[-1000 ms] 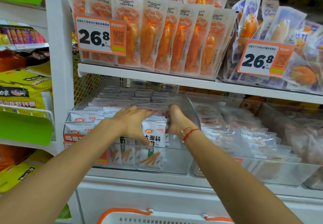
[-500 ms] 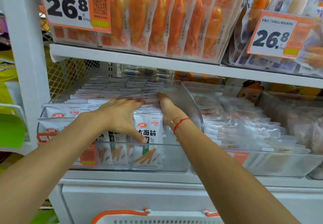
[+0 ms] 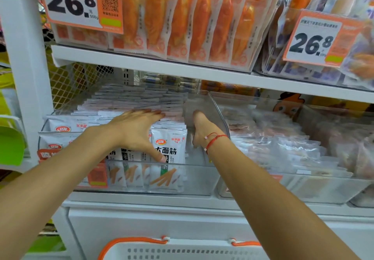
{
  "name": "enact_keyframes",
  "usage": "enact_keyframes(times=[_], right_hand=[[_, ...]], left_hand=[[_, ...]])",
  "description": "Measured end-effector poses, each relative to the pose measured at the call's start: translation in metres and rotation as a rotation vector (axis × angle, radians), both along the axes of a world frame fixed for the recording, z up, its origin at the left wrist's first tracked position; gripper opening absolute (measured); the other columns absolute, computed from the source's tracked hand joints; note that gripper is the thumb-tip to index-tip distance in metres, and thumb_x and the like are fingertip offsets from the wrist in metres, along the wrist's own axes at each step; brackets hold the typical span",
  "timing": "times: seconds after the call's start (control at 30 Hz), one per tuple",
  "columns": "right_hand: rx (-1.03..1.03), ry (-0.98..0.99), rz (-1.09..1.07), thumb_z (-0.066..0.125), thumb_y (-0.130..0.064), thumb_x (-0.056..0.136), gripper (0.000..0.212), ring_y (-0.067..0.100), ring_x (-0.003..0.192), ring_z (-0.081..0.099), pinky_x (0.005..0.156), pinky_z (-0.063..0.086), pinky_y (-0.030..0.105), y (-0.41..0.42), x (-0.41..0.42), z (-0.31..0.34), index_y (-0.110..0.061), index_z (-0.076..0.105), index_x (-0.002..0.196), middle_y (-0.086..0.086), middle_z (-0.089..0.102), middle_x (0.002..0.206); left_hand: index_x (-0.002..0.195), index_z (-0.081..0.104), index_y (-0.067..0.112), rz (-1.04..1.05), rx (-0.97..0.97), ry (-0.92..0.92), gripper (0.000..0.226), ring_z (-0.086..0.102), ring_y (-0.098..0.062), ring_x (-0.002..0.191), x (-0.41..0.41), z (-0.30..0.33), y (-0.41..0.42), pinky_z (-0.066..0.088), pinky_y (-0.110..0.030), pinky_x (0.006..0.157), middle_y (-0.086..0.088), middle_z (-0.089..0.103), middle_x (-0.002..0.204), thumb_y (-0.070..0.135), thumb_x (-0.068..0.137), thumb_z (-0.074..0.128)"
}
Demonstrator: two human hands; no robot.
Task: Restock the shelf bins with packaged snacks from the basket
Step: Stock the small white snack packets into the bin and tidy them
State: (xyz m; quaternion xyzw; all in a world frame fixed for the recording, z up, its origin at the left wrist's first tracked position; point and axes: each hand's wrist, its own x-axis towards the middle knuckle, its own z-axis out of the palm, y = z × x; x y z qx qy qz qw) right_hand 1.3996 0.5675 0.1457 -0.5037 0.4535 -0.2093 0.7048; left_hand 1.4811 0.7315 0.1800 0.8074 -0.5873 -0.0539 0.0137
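Packets fill clear bin under both hands.

bright even light, soft blur, edges warped

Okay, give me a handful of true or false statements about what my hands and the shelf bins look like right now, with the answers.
1. The left hand lies flat on the white snack packets in the clear bin. True.
2. The right hand is in the neighbouring bin on the right. False: it is in the same bin, between the packets and the bin's right wall.
3. Both price tags on the upper shelf read 26.8. True.
4. The basket sits on the upper shelf. False: it is below the shelf, at the bottom edge of the view.
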Motion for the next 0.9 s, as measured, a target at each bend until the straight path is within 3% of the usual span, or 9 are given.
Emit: enact_keyframes(times=[0.13, 0.2, 0.33, 0.43, 0.53, 0.6, 0.7, 0.8, 0.9], right_hand=[[0.112, 0.079, 0.137, 0.040, -0.044, 0.092, 0.047, 0.027, 0.100, 0.067, 0.084, 0.054, 0.037, 0.019, 0.003, -0.012, -0.015, 0.062, 0.122, 0.011, 0.069, 0.111], [0.103, 0.089, 0.167, 0.040, -0.049, 0.093, 0.051, 0.030, 0.090, 0.067, 0.072, 0.054, 0.037, 0.026, 0.003, -0.012, -0.011, 0.063, 0.118, 0.014, 0.069, 0.105], [0.114, 0.108, 0.186, 0.047, -0.056, 0.086, 0.055, 0.028, 0.101, 0.067, 0.088, 0.052, 0.036, 0.034, 0.000, -0.006, -0.013, 0.067, 0.113, 0.010, 0.071, 0.107], [0.047, 0.100, 0.161, 0.039, -0.039, 0.097, 0.038, 0.022, 0.082, 0.064, 0.073, 0.050, 0.028, 0.033, 0.000, 0.004, -0.009, 0.058, 0.084, 0.010, 0.068, 0.076], [-0.039, 0.012, 0.110, 0.034, -0.047, 0.093, 0.043, 0.027, 0.122, 0.051, 0.103, 0.040, 0.037, 0.039, 0.001, 0.016, -0.012, 0.056, 0.104, 0.013, 0.061, 0.114], [-0.082, -0.006, 0.156, 0.042, -0.052, 0.091, 0.045, 0.025, 0.122, 0.049, 0.100, 0.040, 0.036, 0.054, -0.013, 0.024, -0.017, 0.052, 0.118, 0.004, 0.053, 0.131], [-0.188, 0.030, 0.153, 0.060, -0.049, 0.087, 0.072, 0.026, 0.125, 0.046, 0.080, 0.044, 0.032, 0.073, -0.034, 0.024, -0.012, 0.034, 0.142, 0.006, 0.041, 0.142], [-0.281, 0.008, 0.125, 0.071, -0.052, 0.077, 0.103, 0.028, 0.137, 0.036, 0.107, 0.037, 0.039, 0.085, -0.023, 0.014, -0.007, 0.014, 0.150, 0.010, 0.029, 0.152], [-0.338, 0.014, 0.029, 0.077, -0.046, 0.072, 0.098, 0.031, 0.130, 0.044, 0.107, 0.041, 0.044, 0.089, -0.004, 0.006, -0.004, 0.026, 0.145, 0.012, 0.042, 0.145]], left_hand=[[0.151, 0.004, 0.029, 0.006, -0.003, -0.022, 0.124, 0.010, -0.014, 0.145, 0.001, -0.001, -0.001, 0.012, -0.034, 0.116, 0.009, 0.006, 0.159, 0.073, 0.056, 0.071], [0.152, 0.005, 0.028, 0.007, 0.009, -0.023, 0.125, 0.011, -0.015, 0.145, 0.002, -0.001, -0.002, 0.012, -0.034, 0.117, 0.008, 0.007, 0.159, 0.073, 0.056, 0.071], [0.152, 0.005, 0.025, 0.014, 0.044, -0.017, 0.127, 0.011, -0.015, 0.146, 0.003, 0.001, -0.006, 0.014, -0.035, 0.119, 0.007, 0.008, 0.159, 0.073, 0.055, 0.072], [0.152, 0.000, 0.025, 0.028, 0.080, -0.046, 0.126, 0.005, -0.016, 0.147, -0.001, 0.006, -0.006, 0.009, -0.036, 0.119, 0.006, 0.002, 0.160, 0.074, 0.058, 0.069], [0.151, -0.004, 0.028, 0.036, 0.036, -0.130, 0.128, 0.004, -0.020, 0.146, -0.005, 0.011, 0.007, 0.003, -0.041, 0.118, 0.005, 0.001, 0.160, 0.079, 0.056, 0.066], [0.151, -0.005, 0.031, 0.053, -0.042, -0.117, 0.129, 0.003, -0.020, 0.146, -0.005, 0.012, 0.025, 0.003, -0.042, 0.118, 0.005, 0.001, 0.159, 0.083, 0.054, 0.063], [0.150, -0.005, 0.037, 0.124, -0.097, -0.033, 0.123, -0.004, -0.018, 0.147, 0.005, 0.012, 0.060, 0.001, -0.040, 0.119, 0.006, -0.006, 0.159, 0.095, 0.050, 0.038], [0.150, -0.003, 0.038, 0.215, -0.085, -0.108, 0.119, -0.003, -0.015, 0.147, 0.015, 0.006, 0.084, 0.000, -0.040, 0.119, 0.009, -0.004, 0.159, 0.097, 0.047, -0.007], [0.150, 0.000, 0.040, 0.223, -0.073, -0.217, 0.094, 0.001, -0.019, 0.147, 0.012, -0.004, 0.084, -0.002, -0.045, 0.118, 0.009, 0.008, 0.159, 0.084, 0.067, -0.010]])
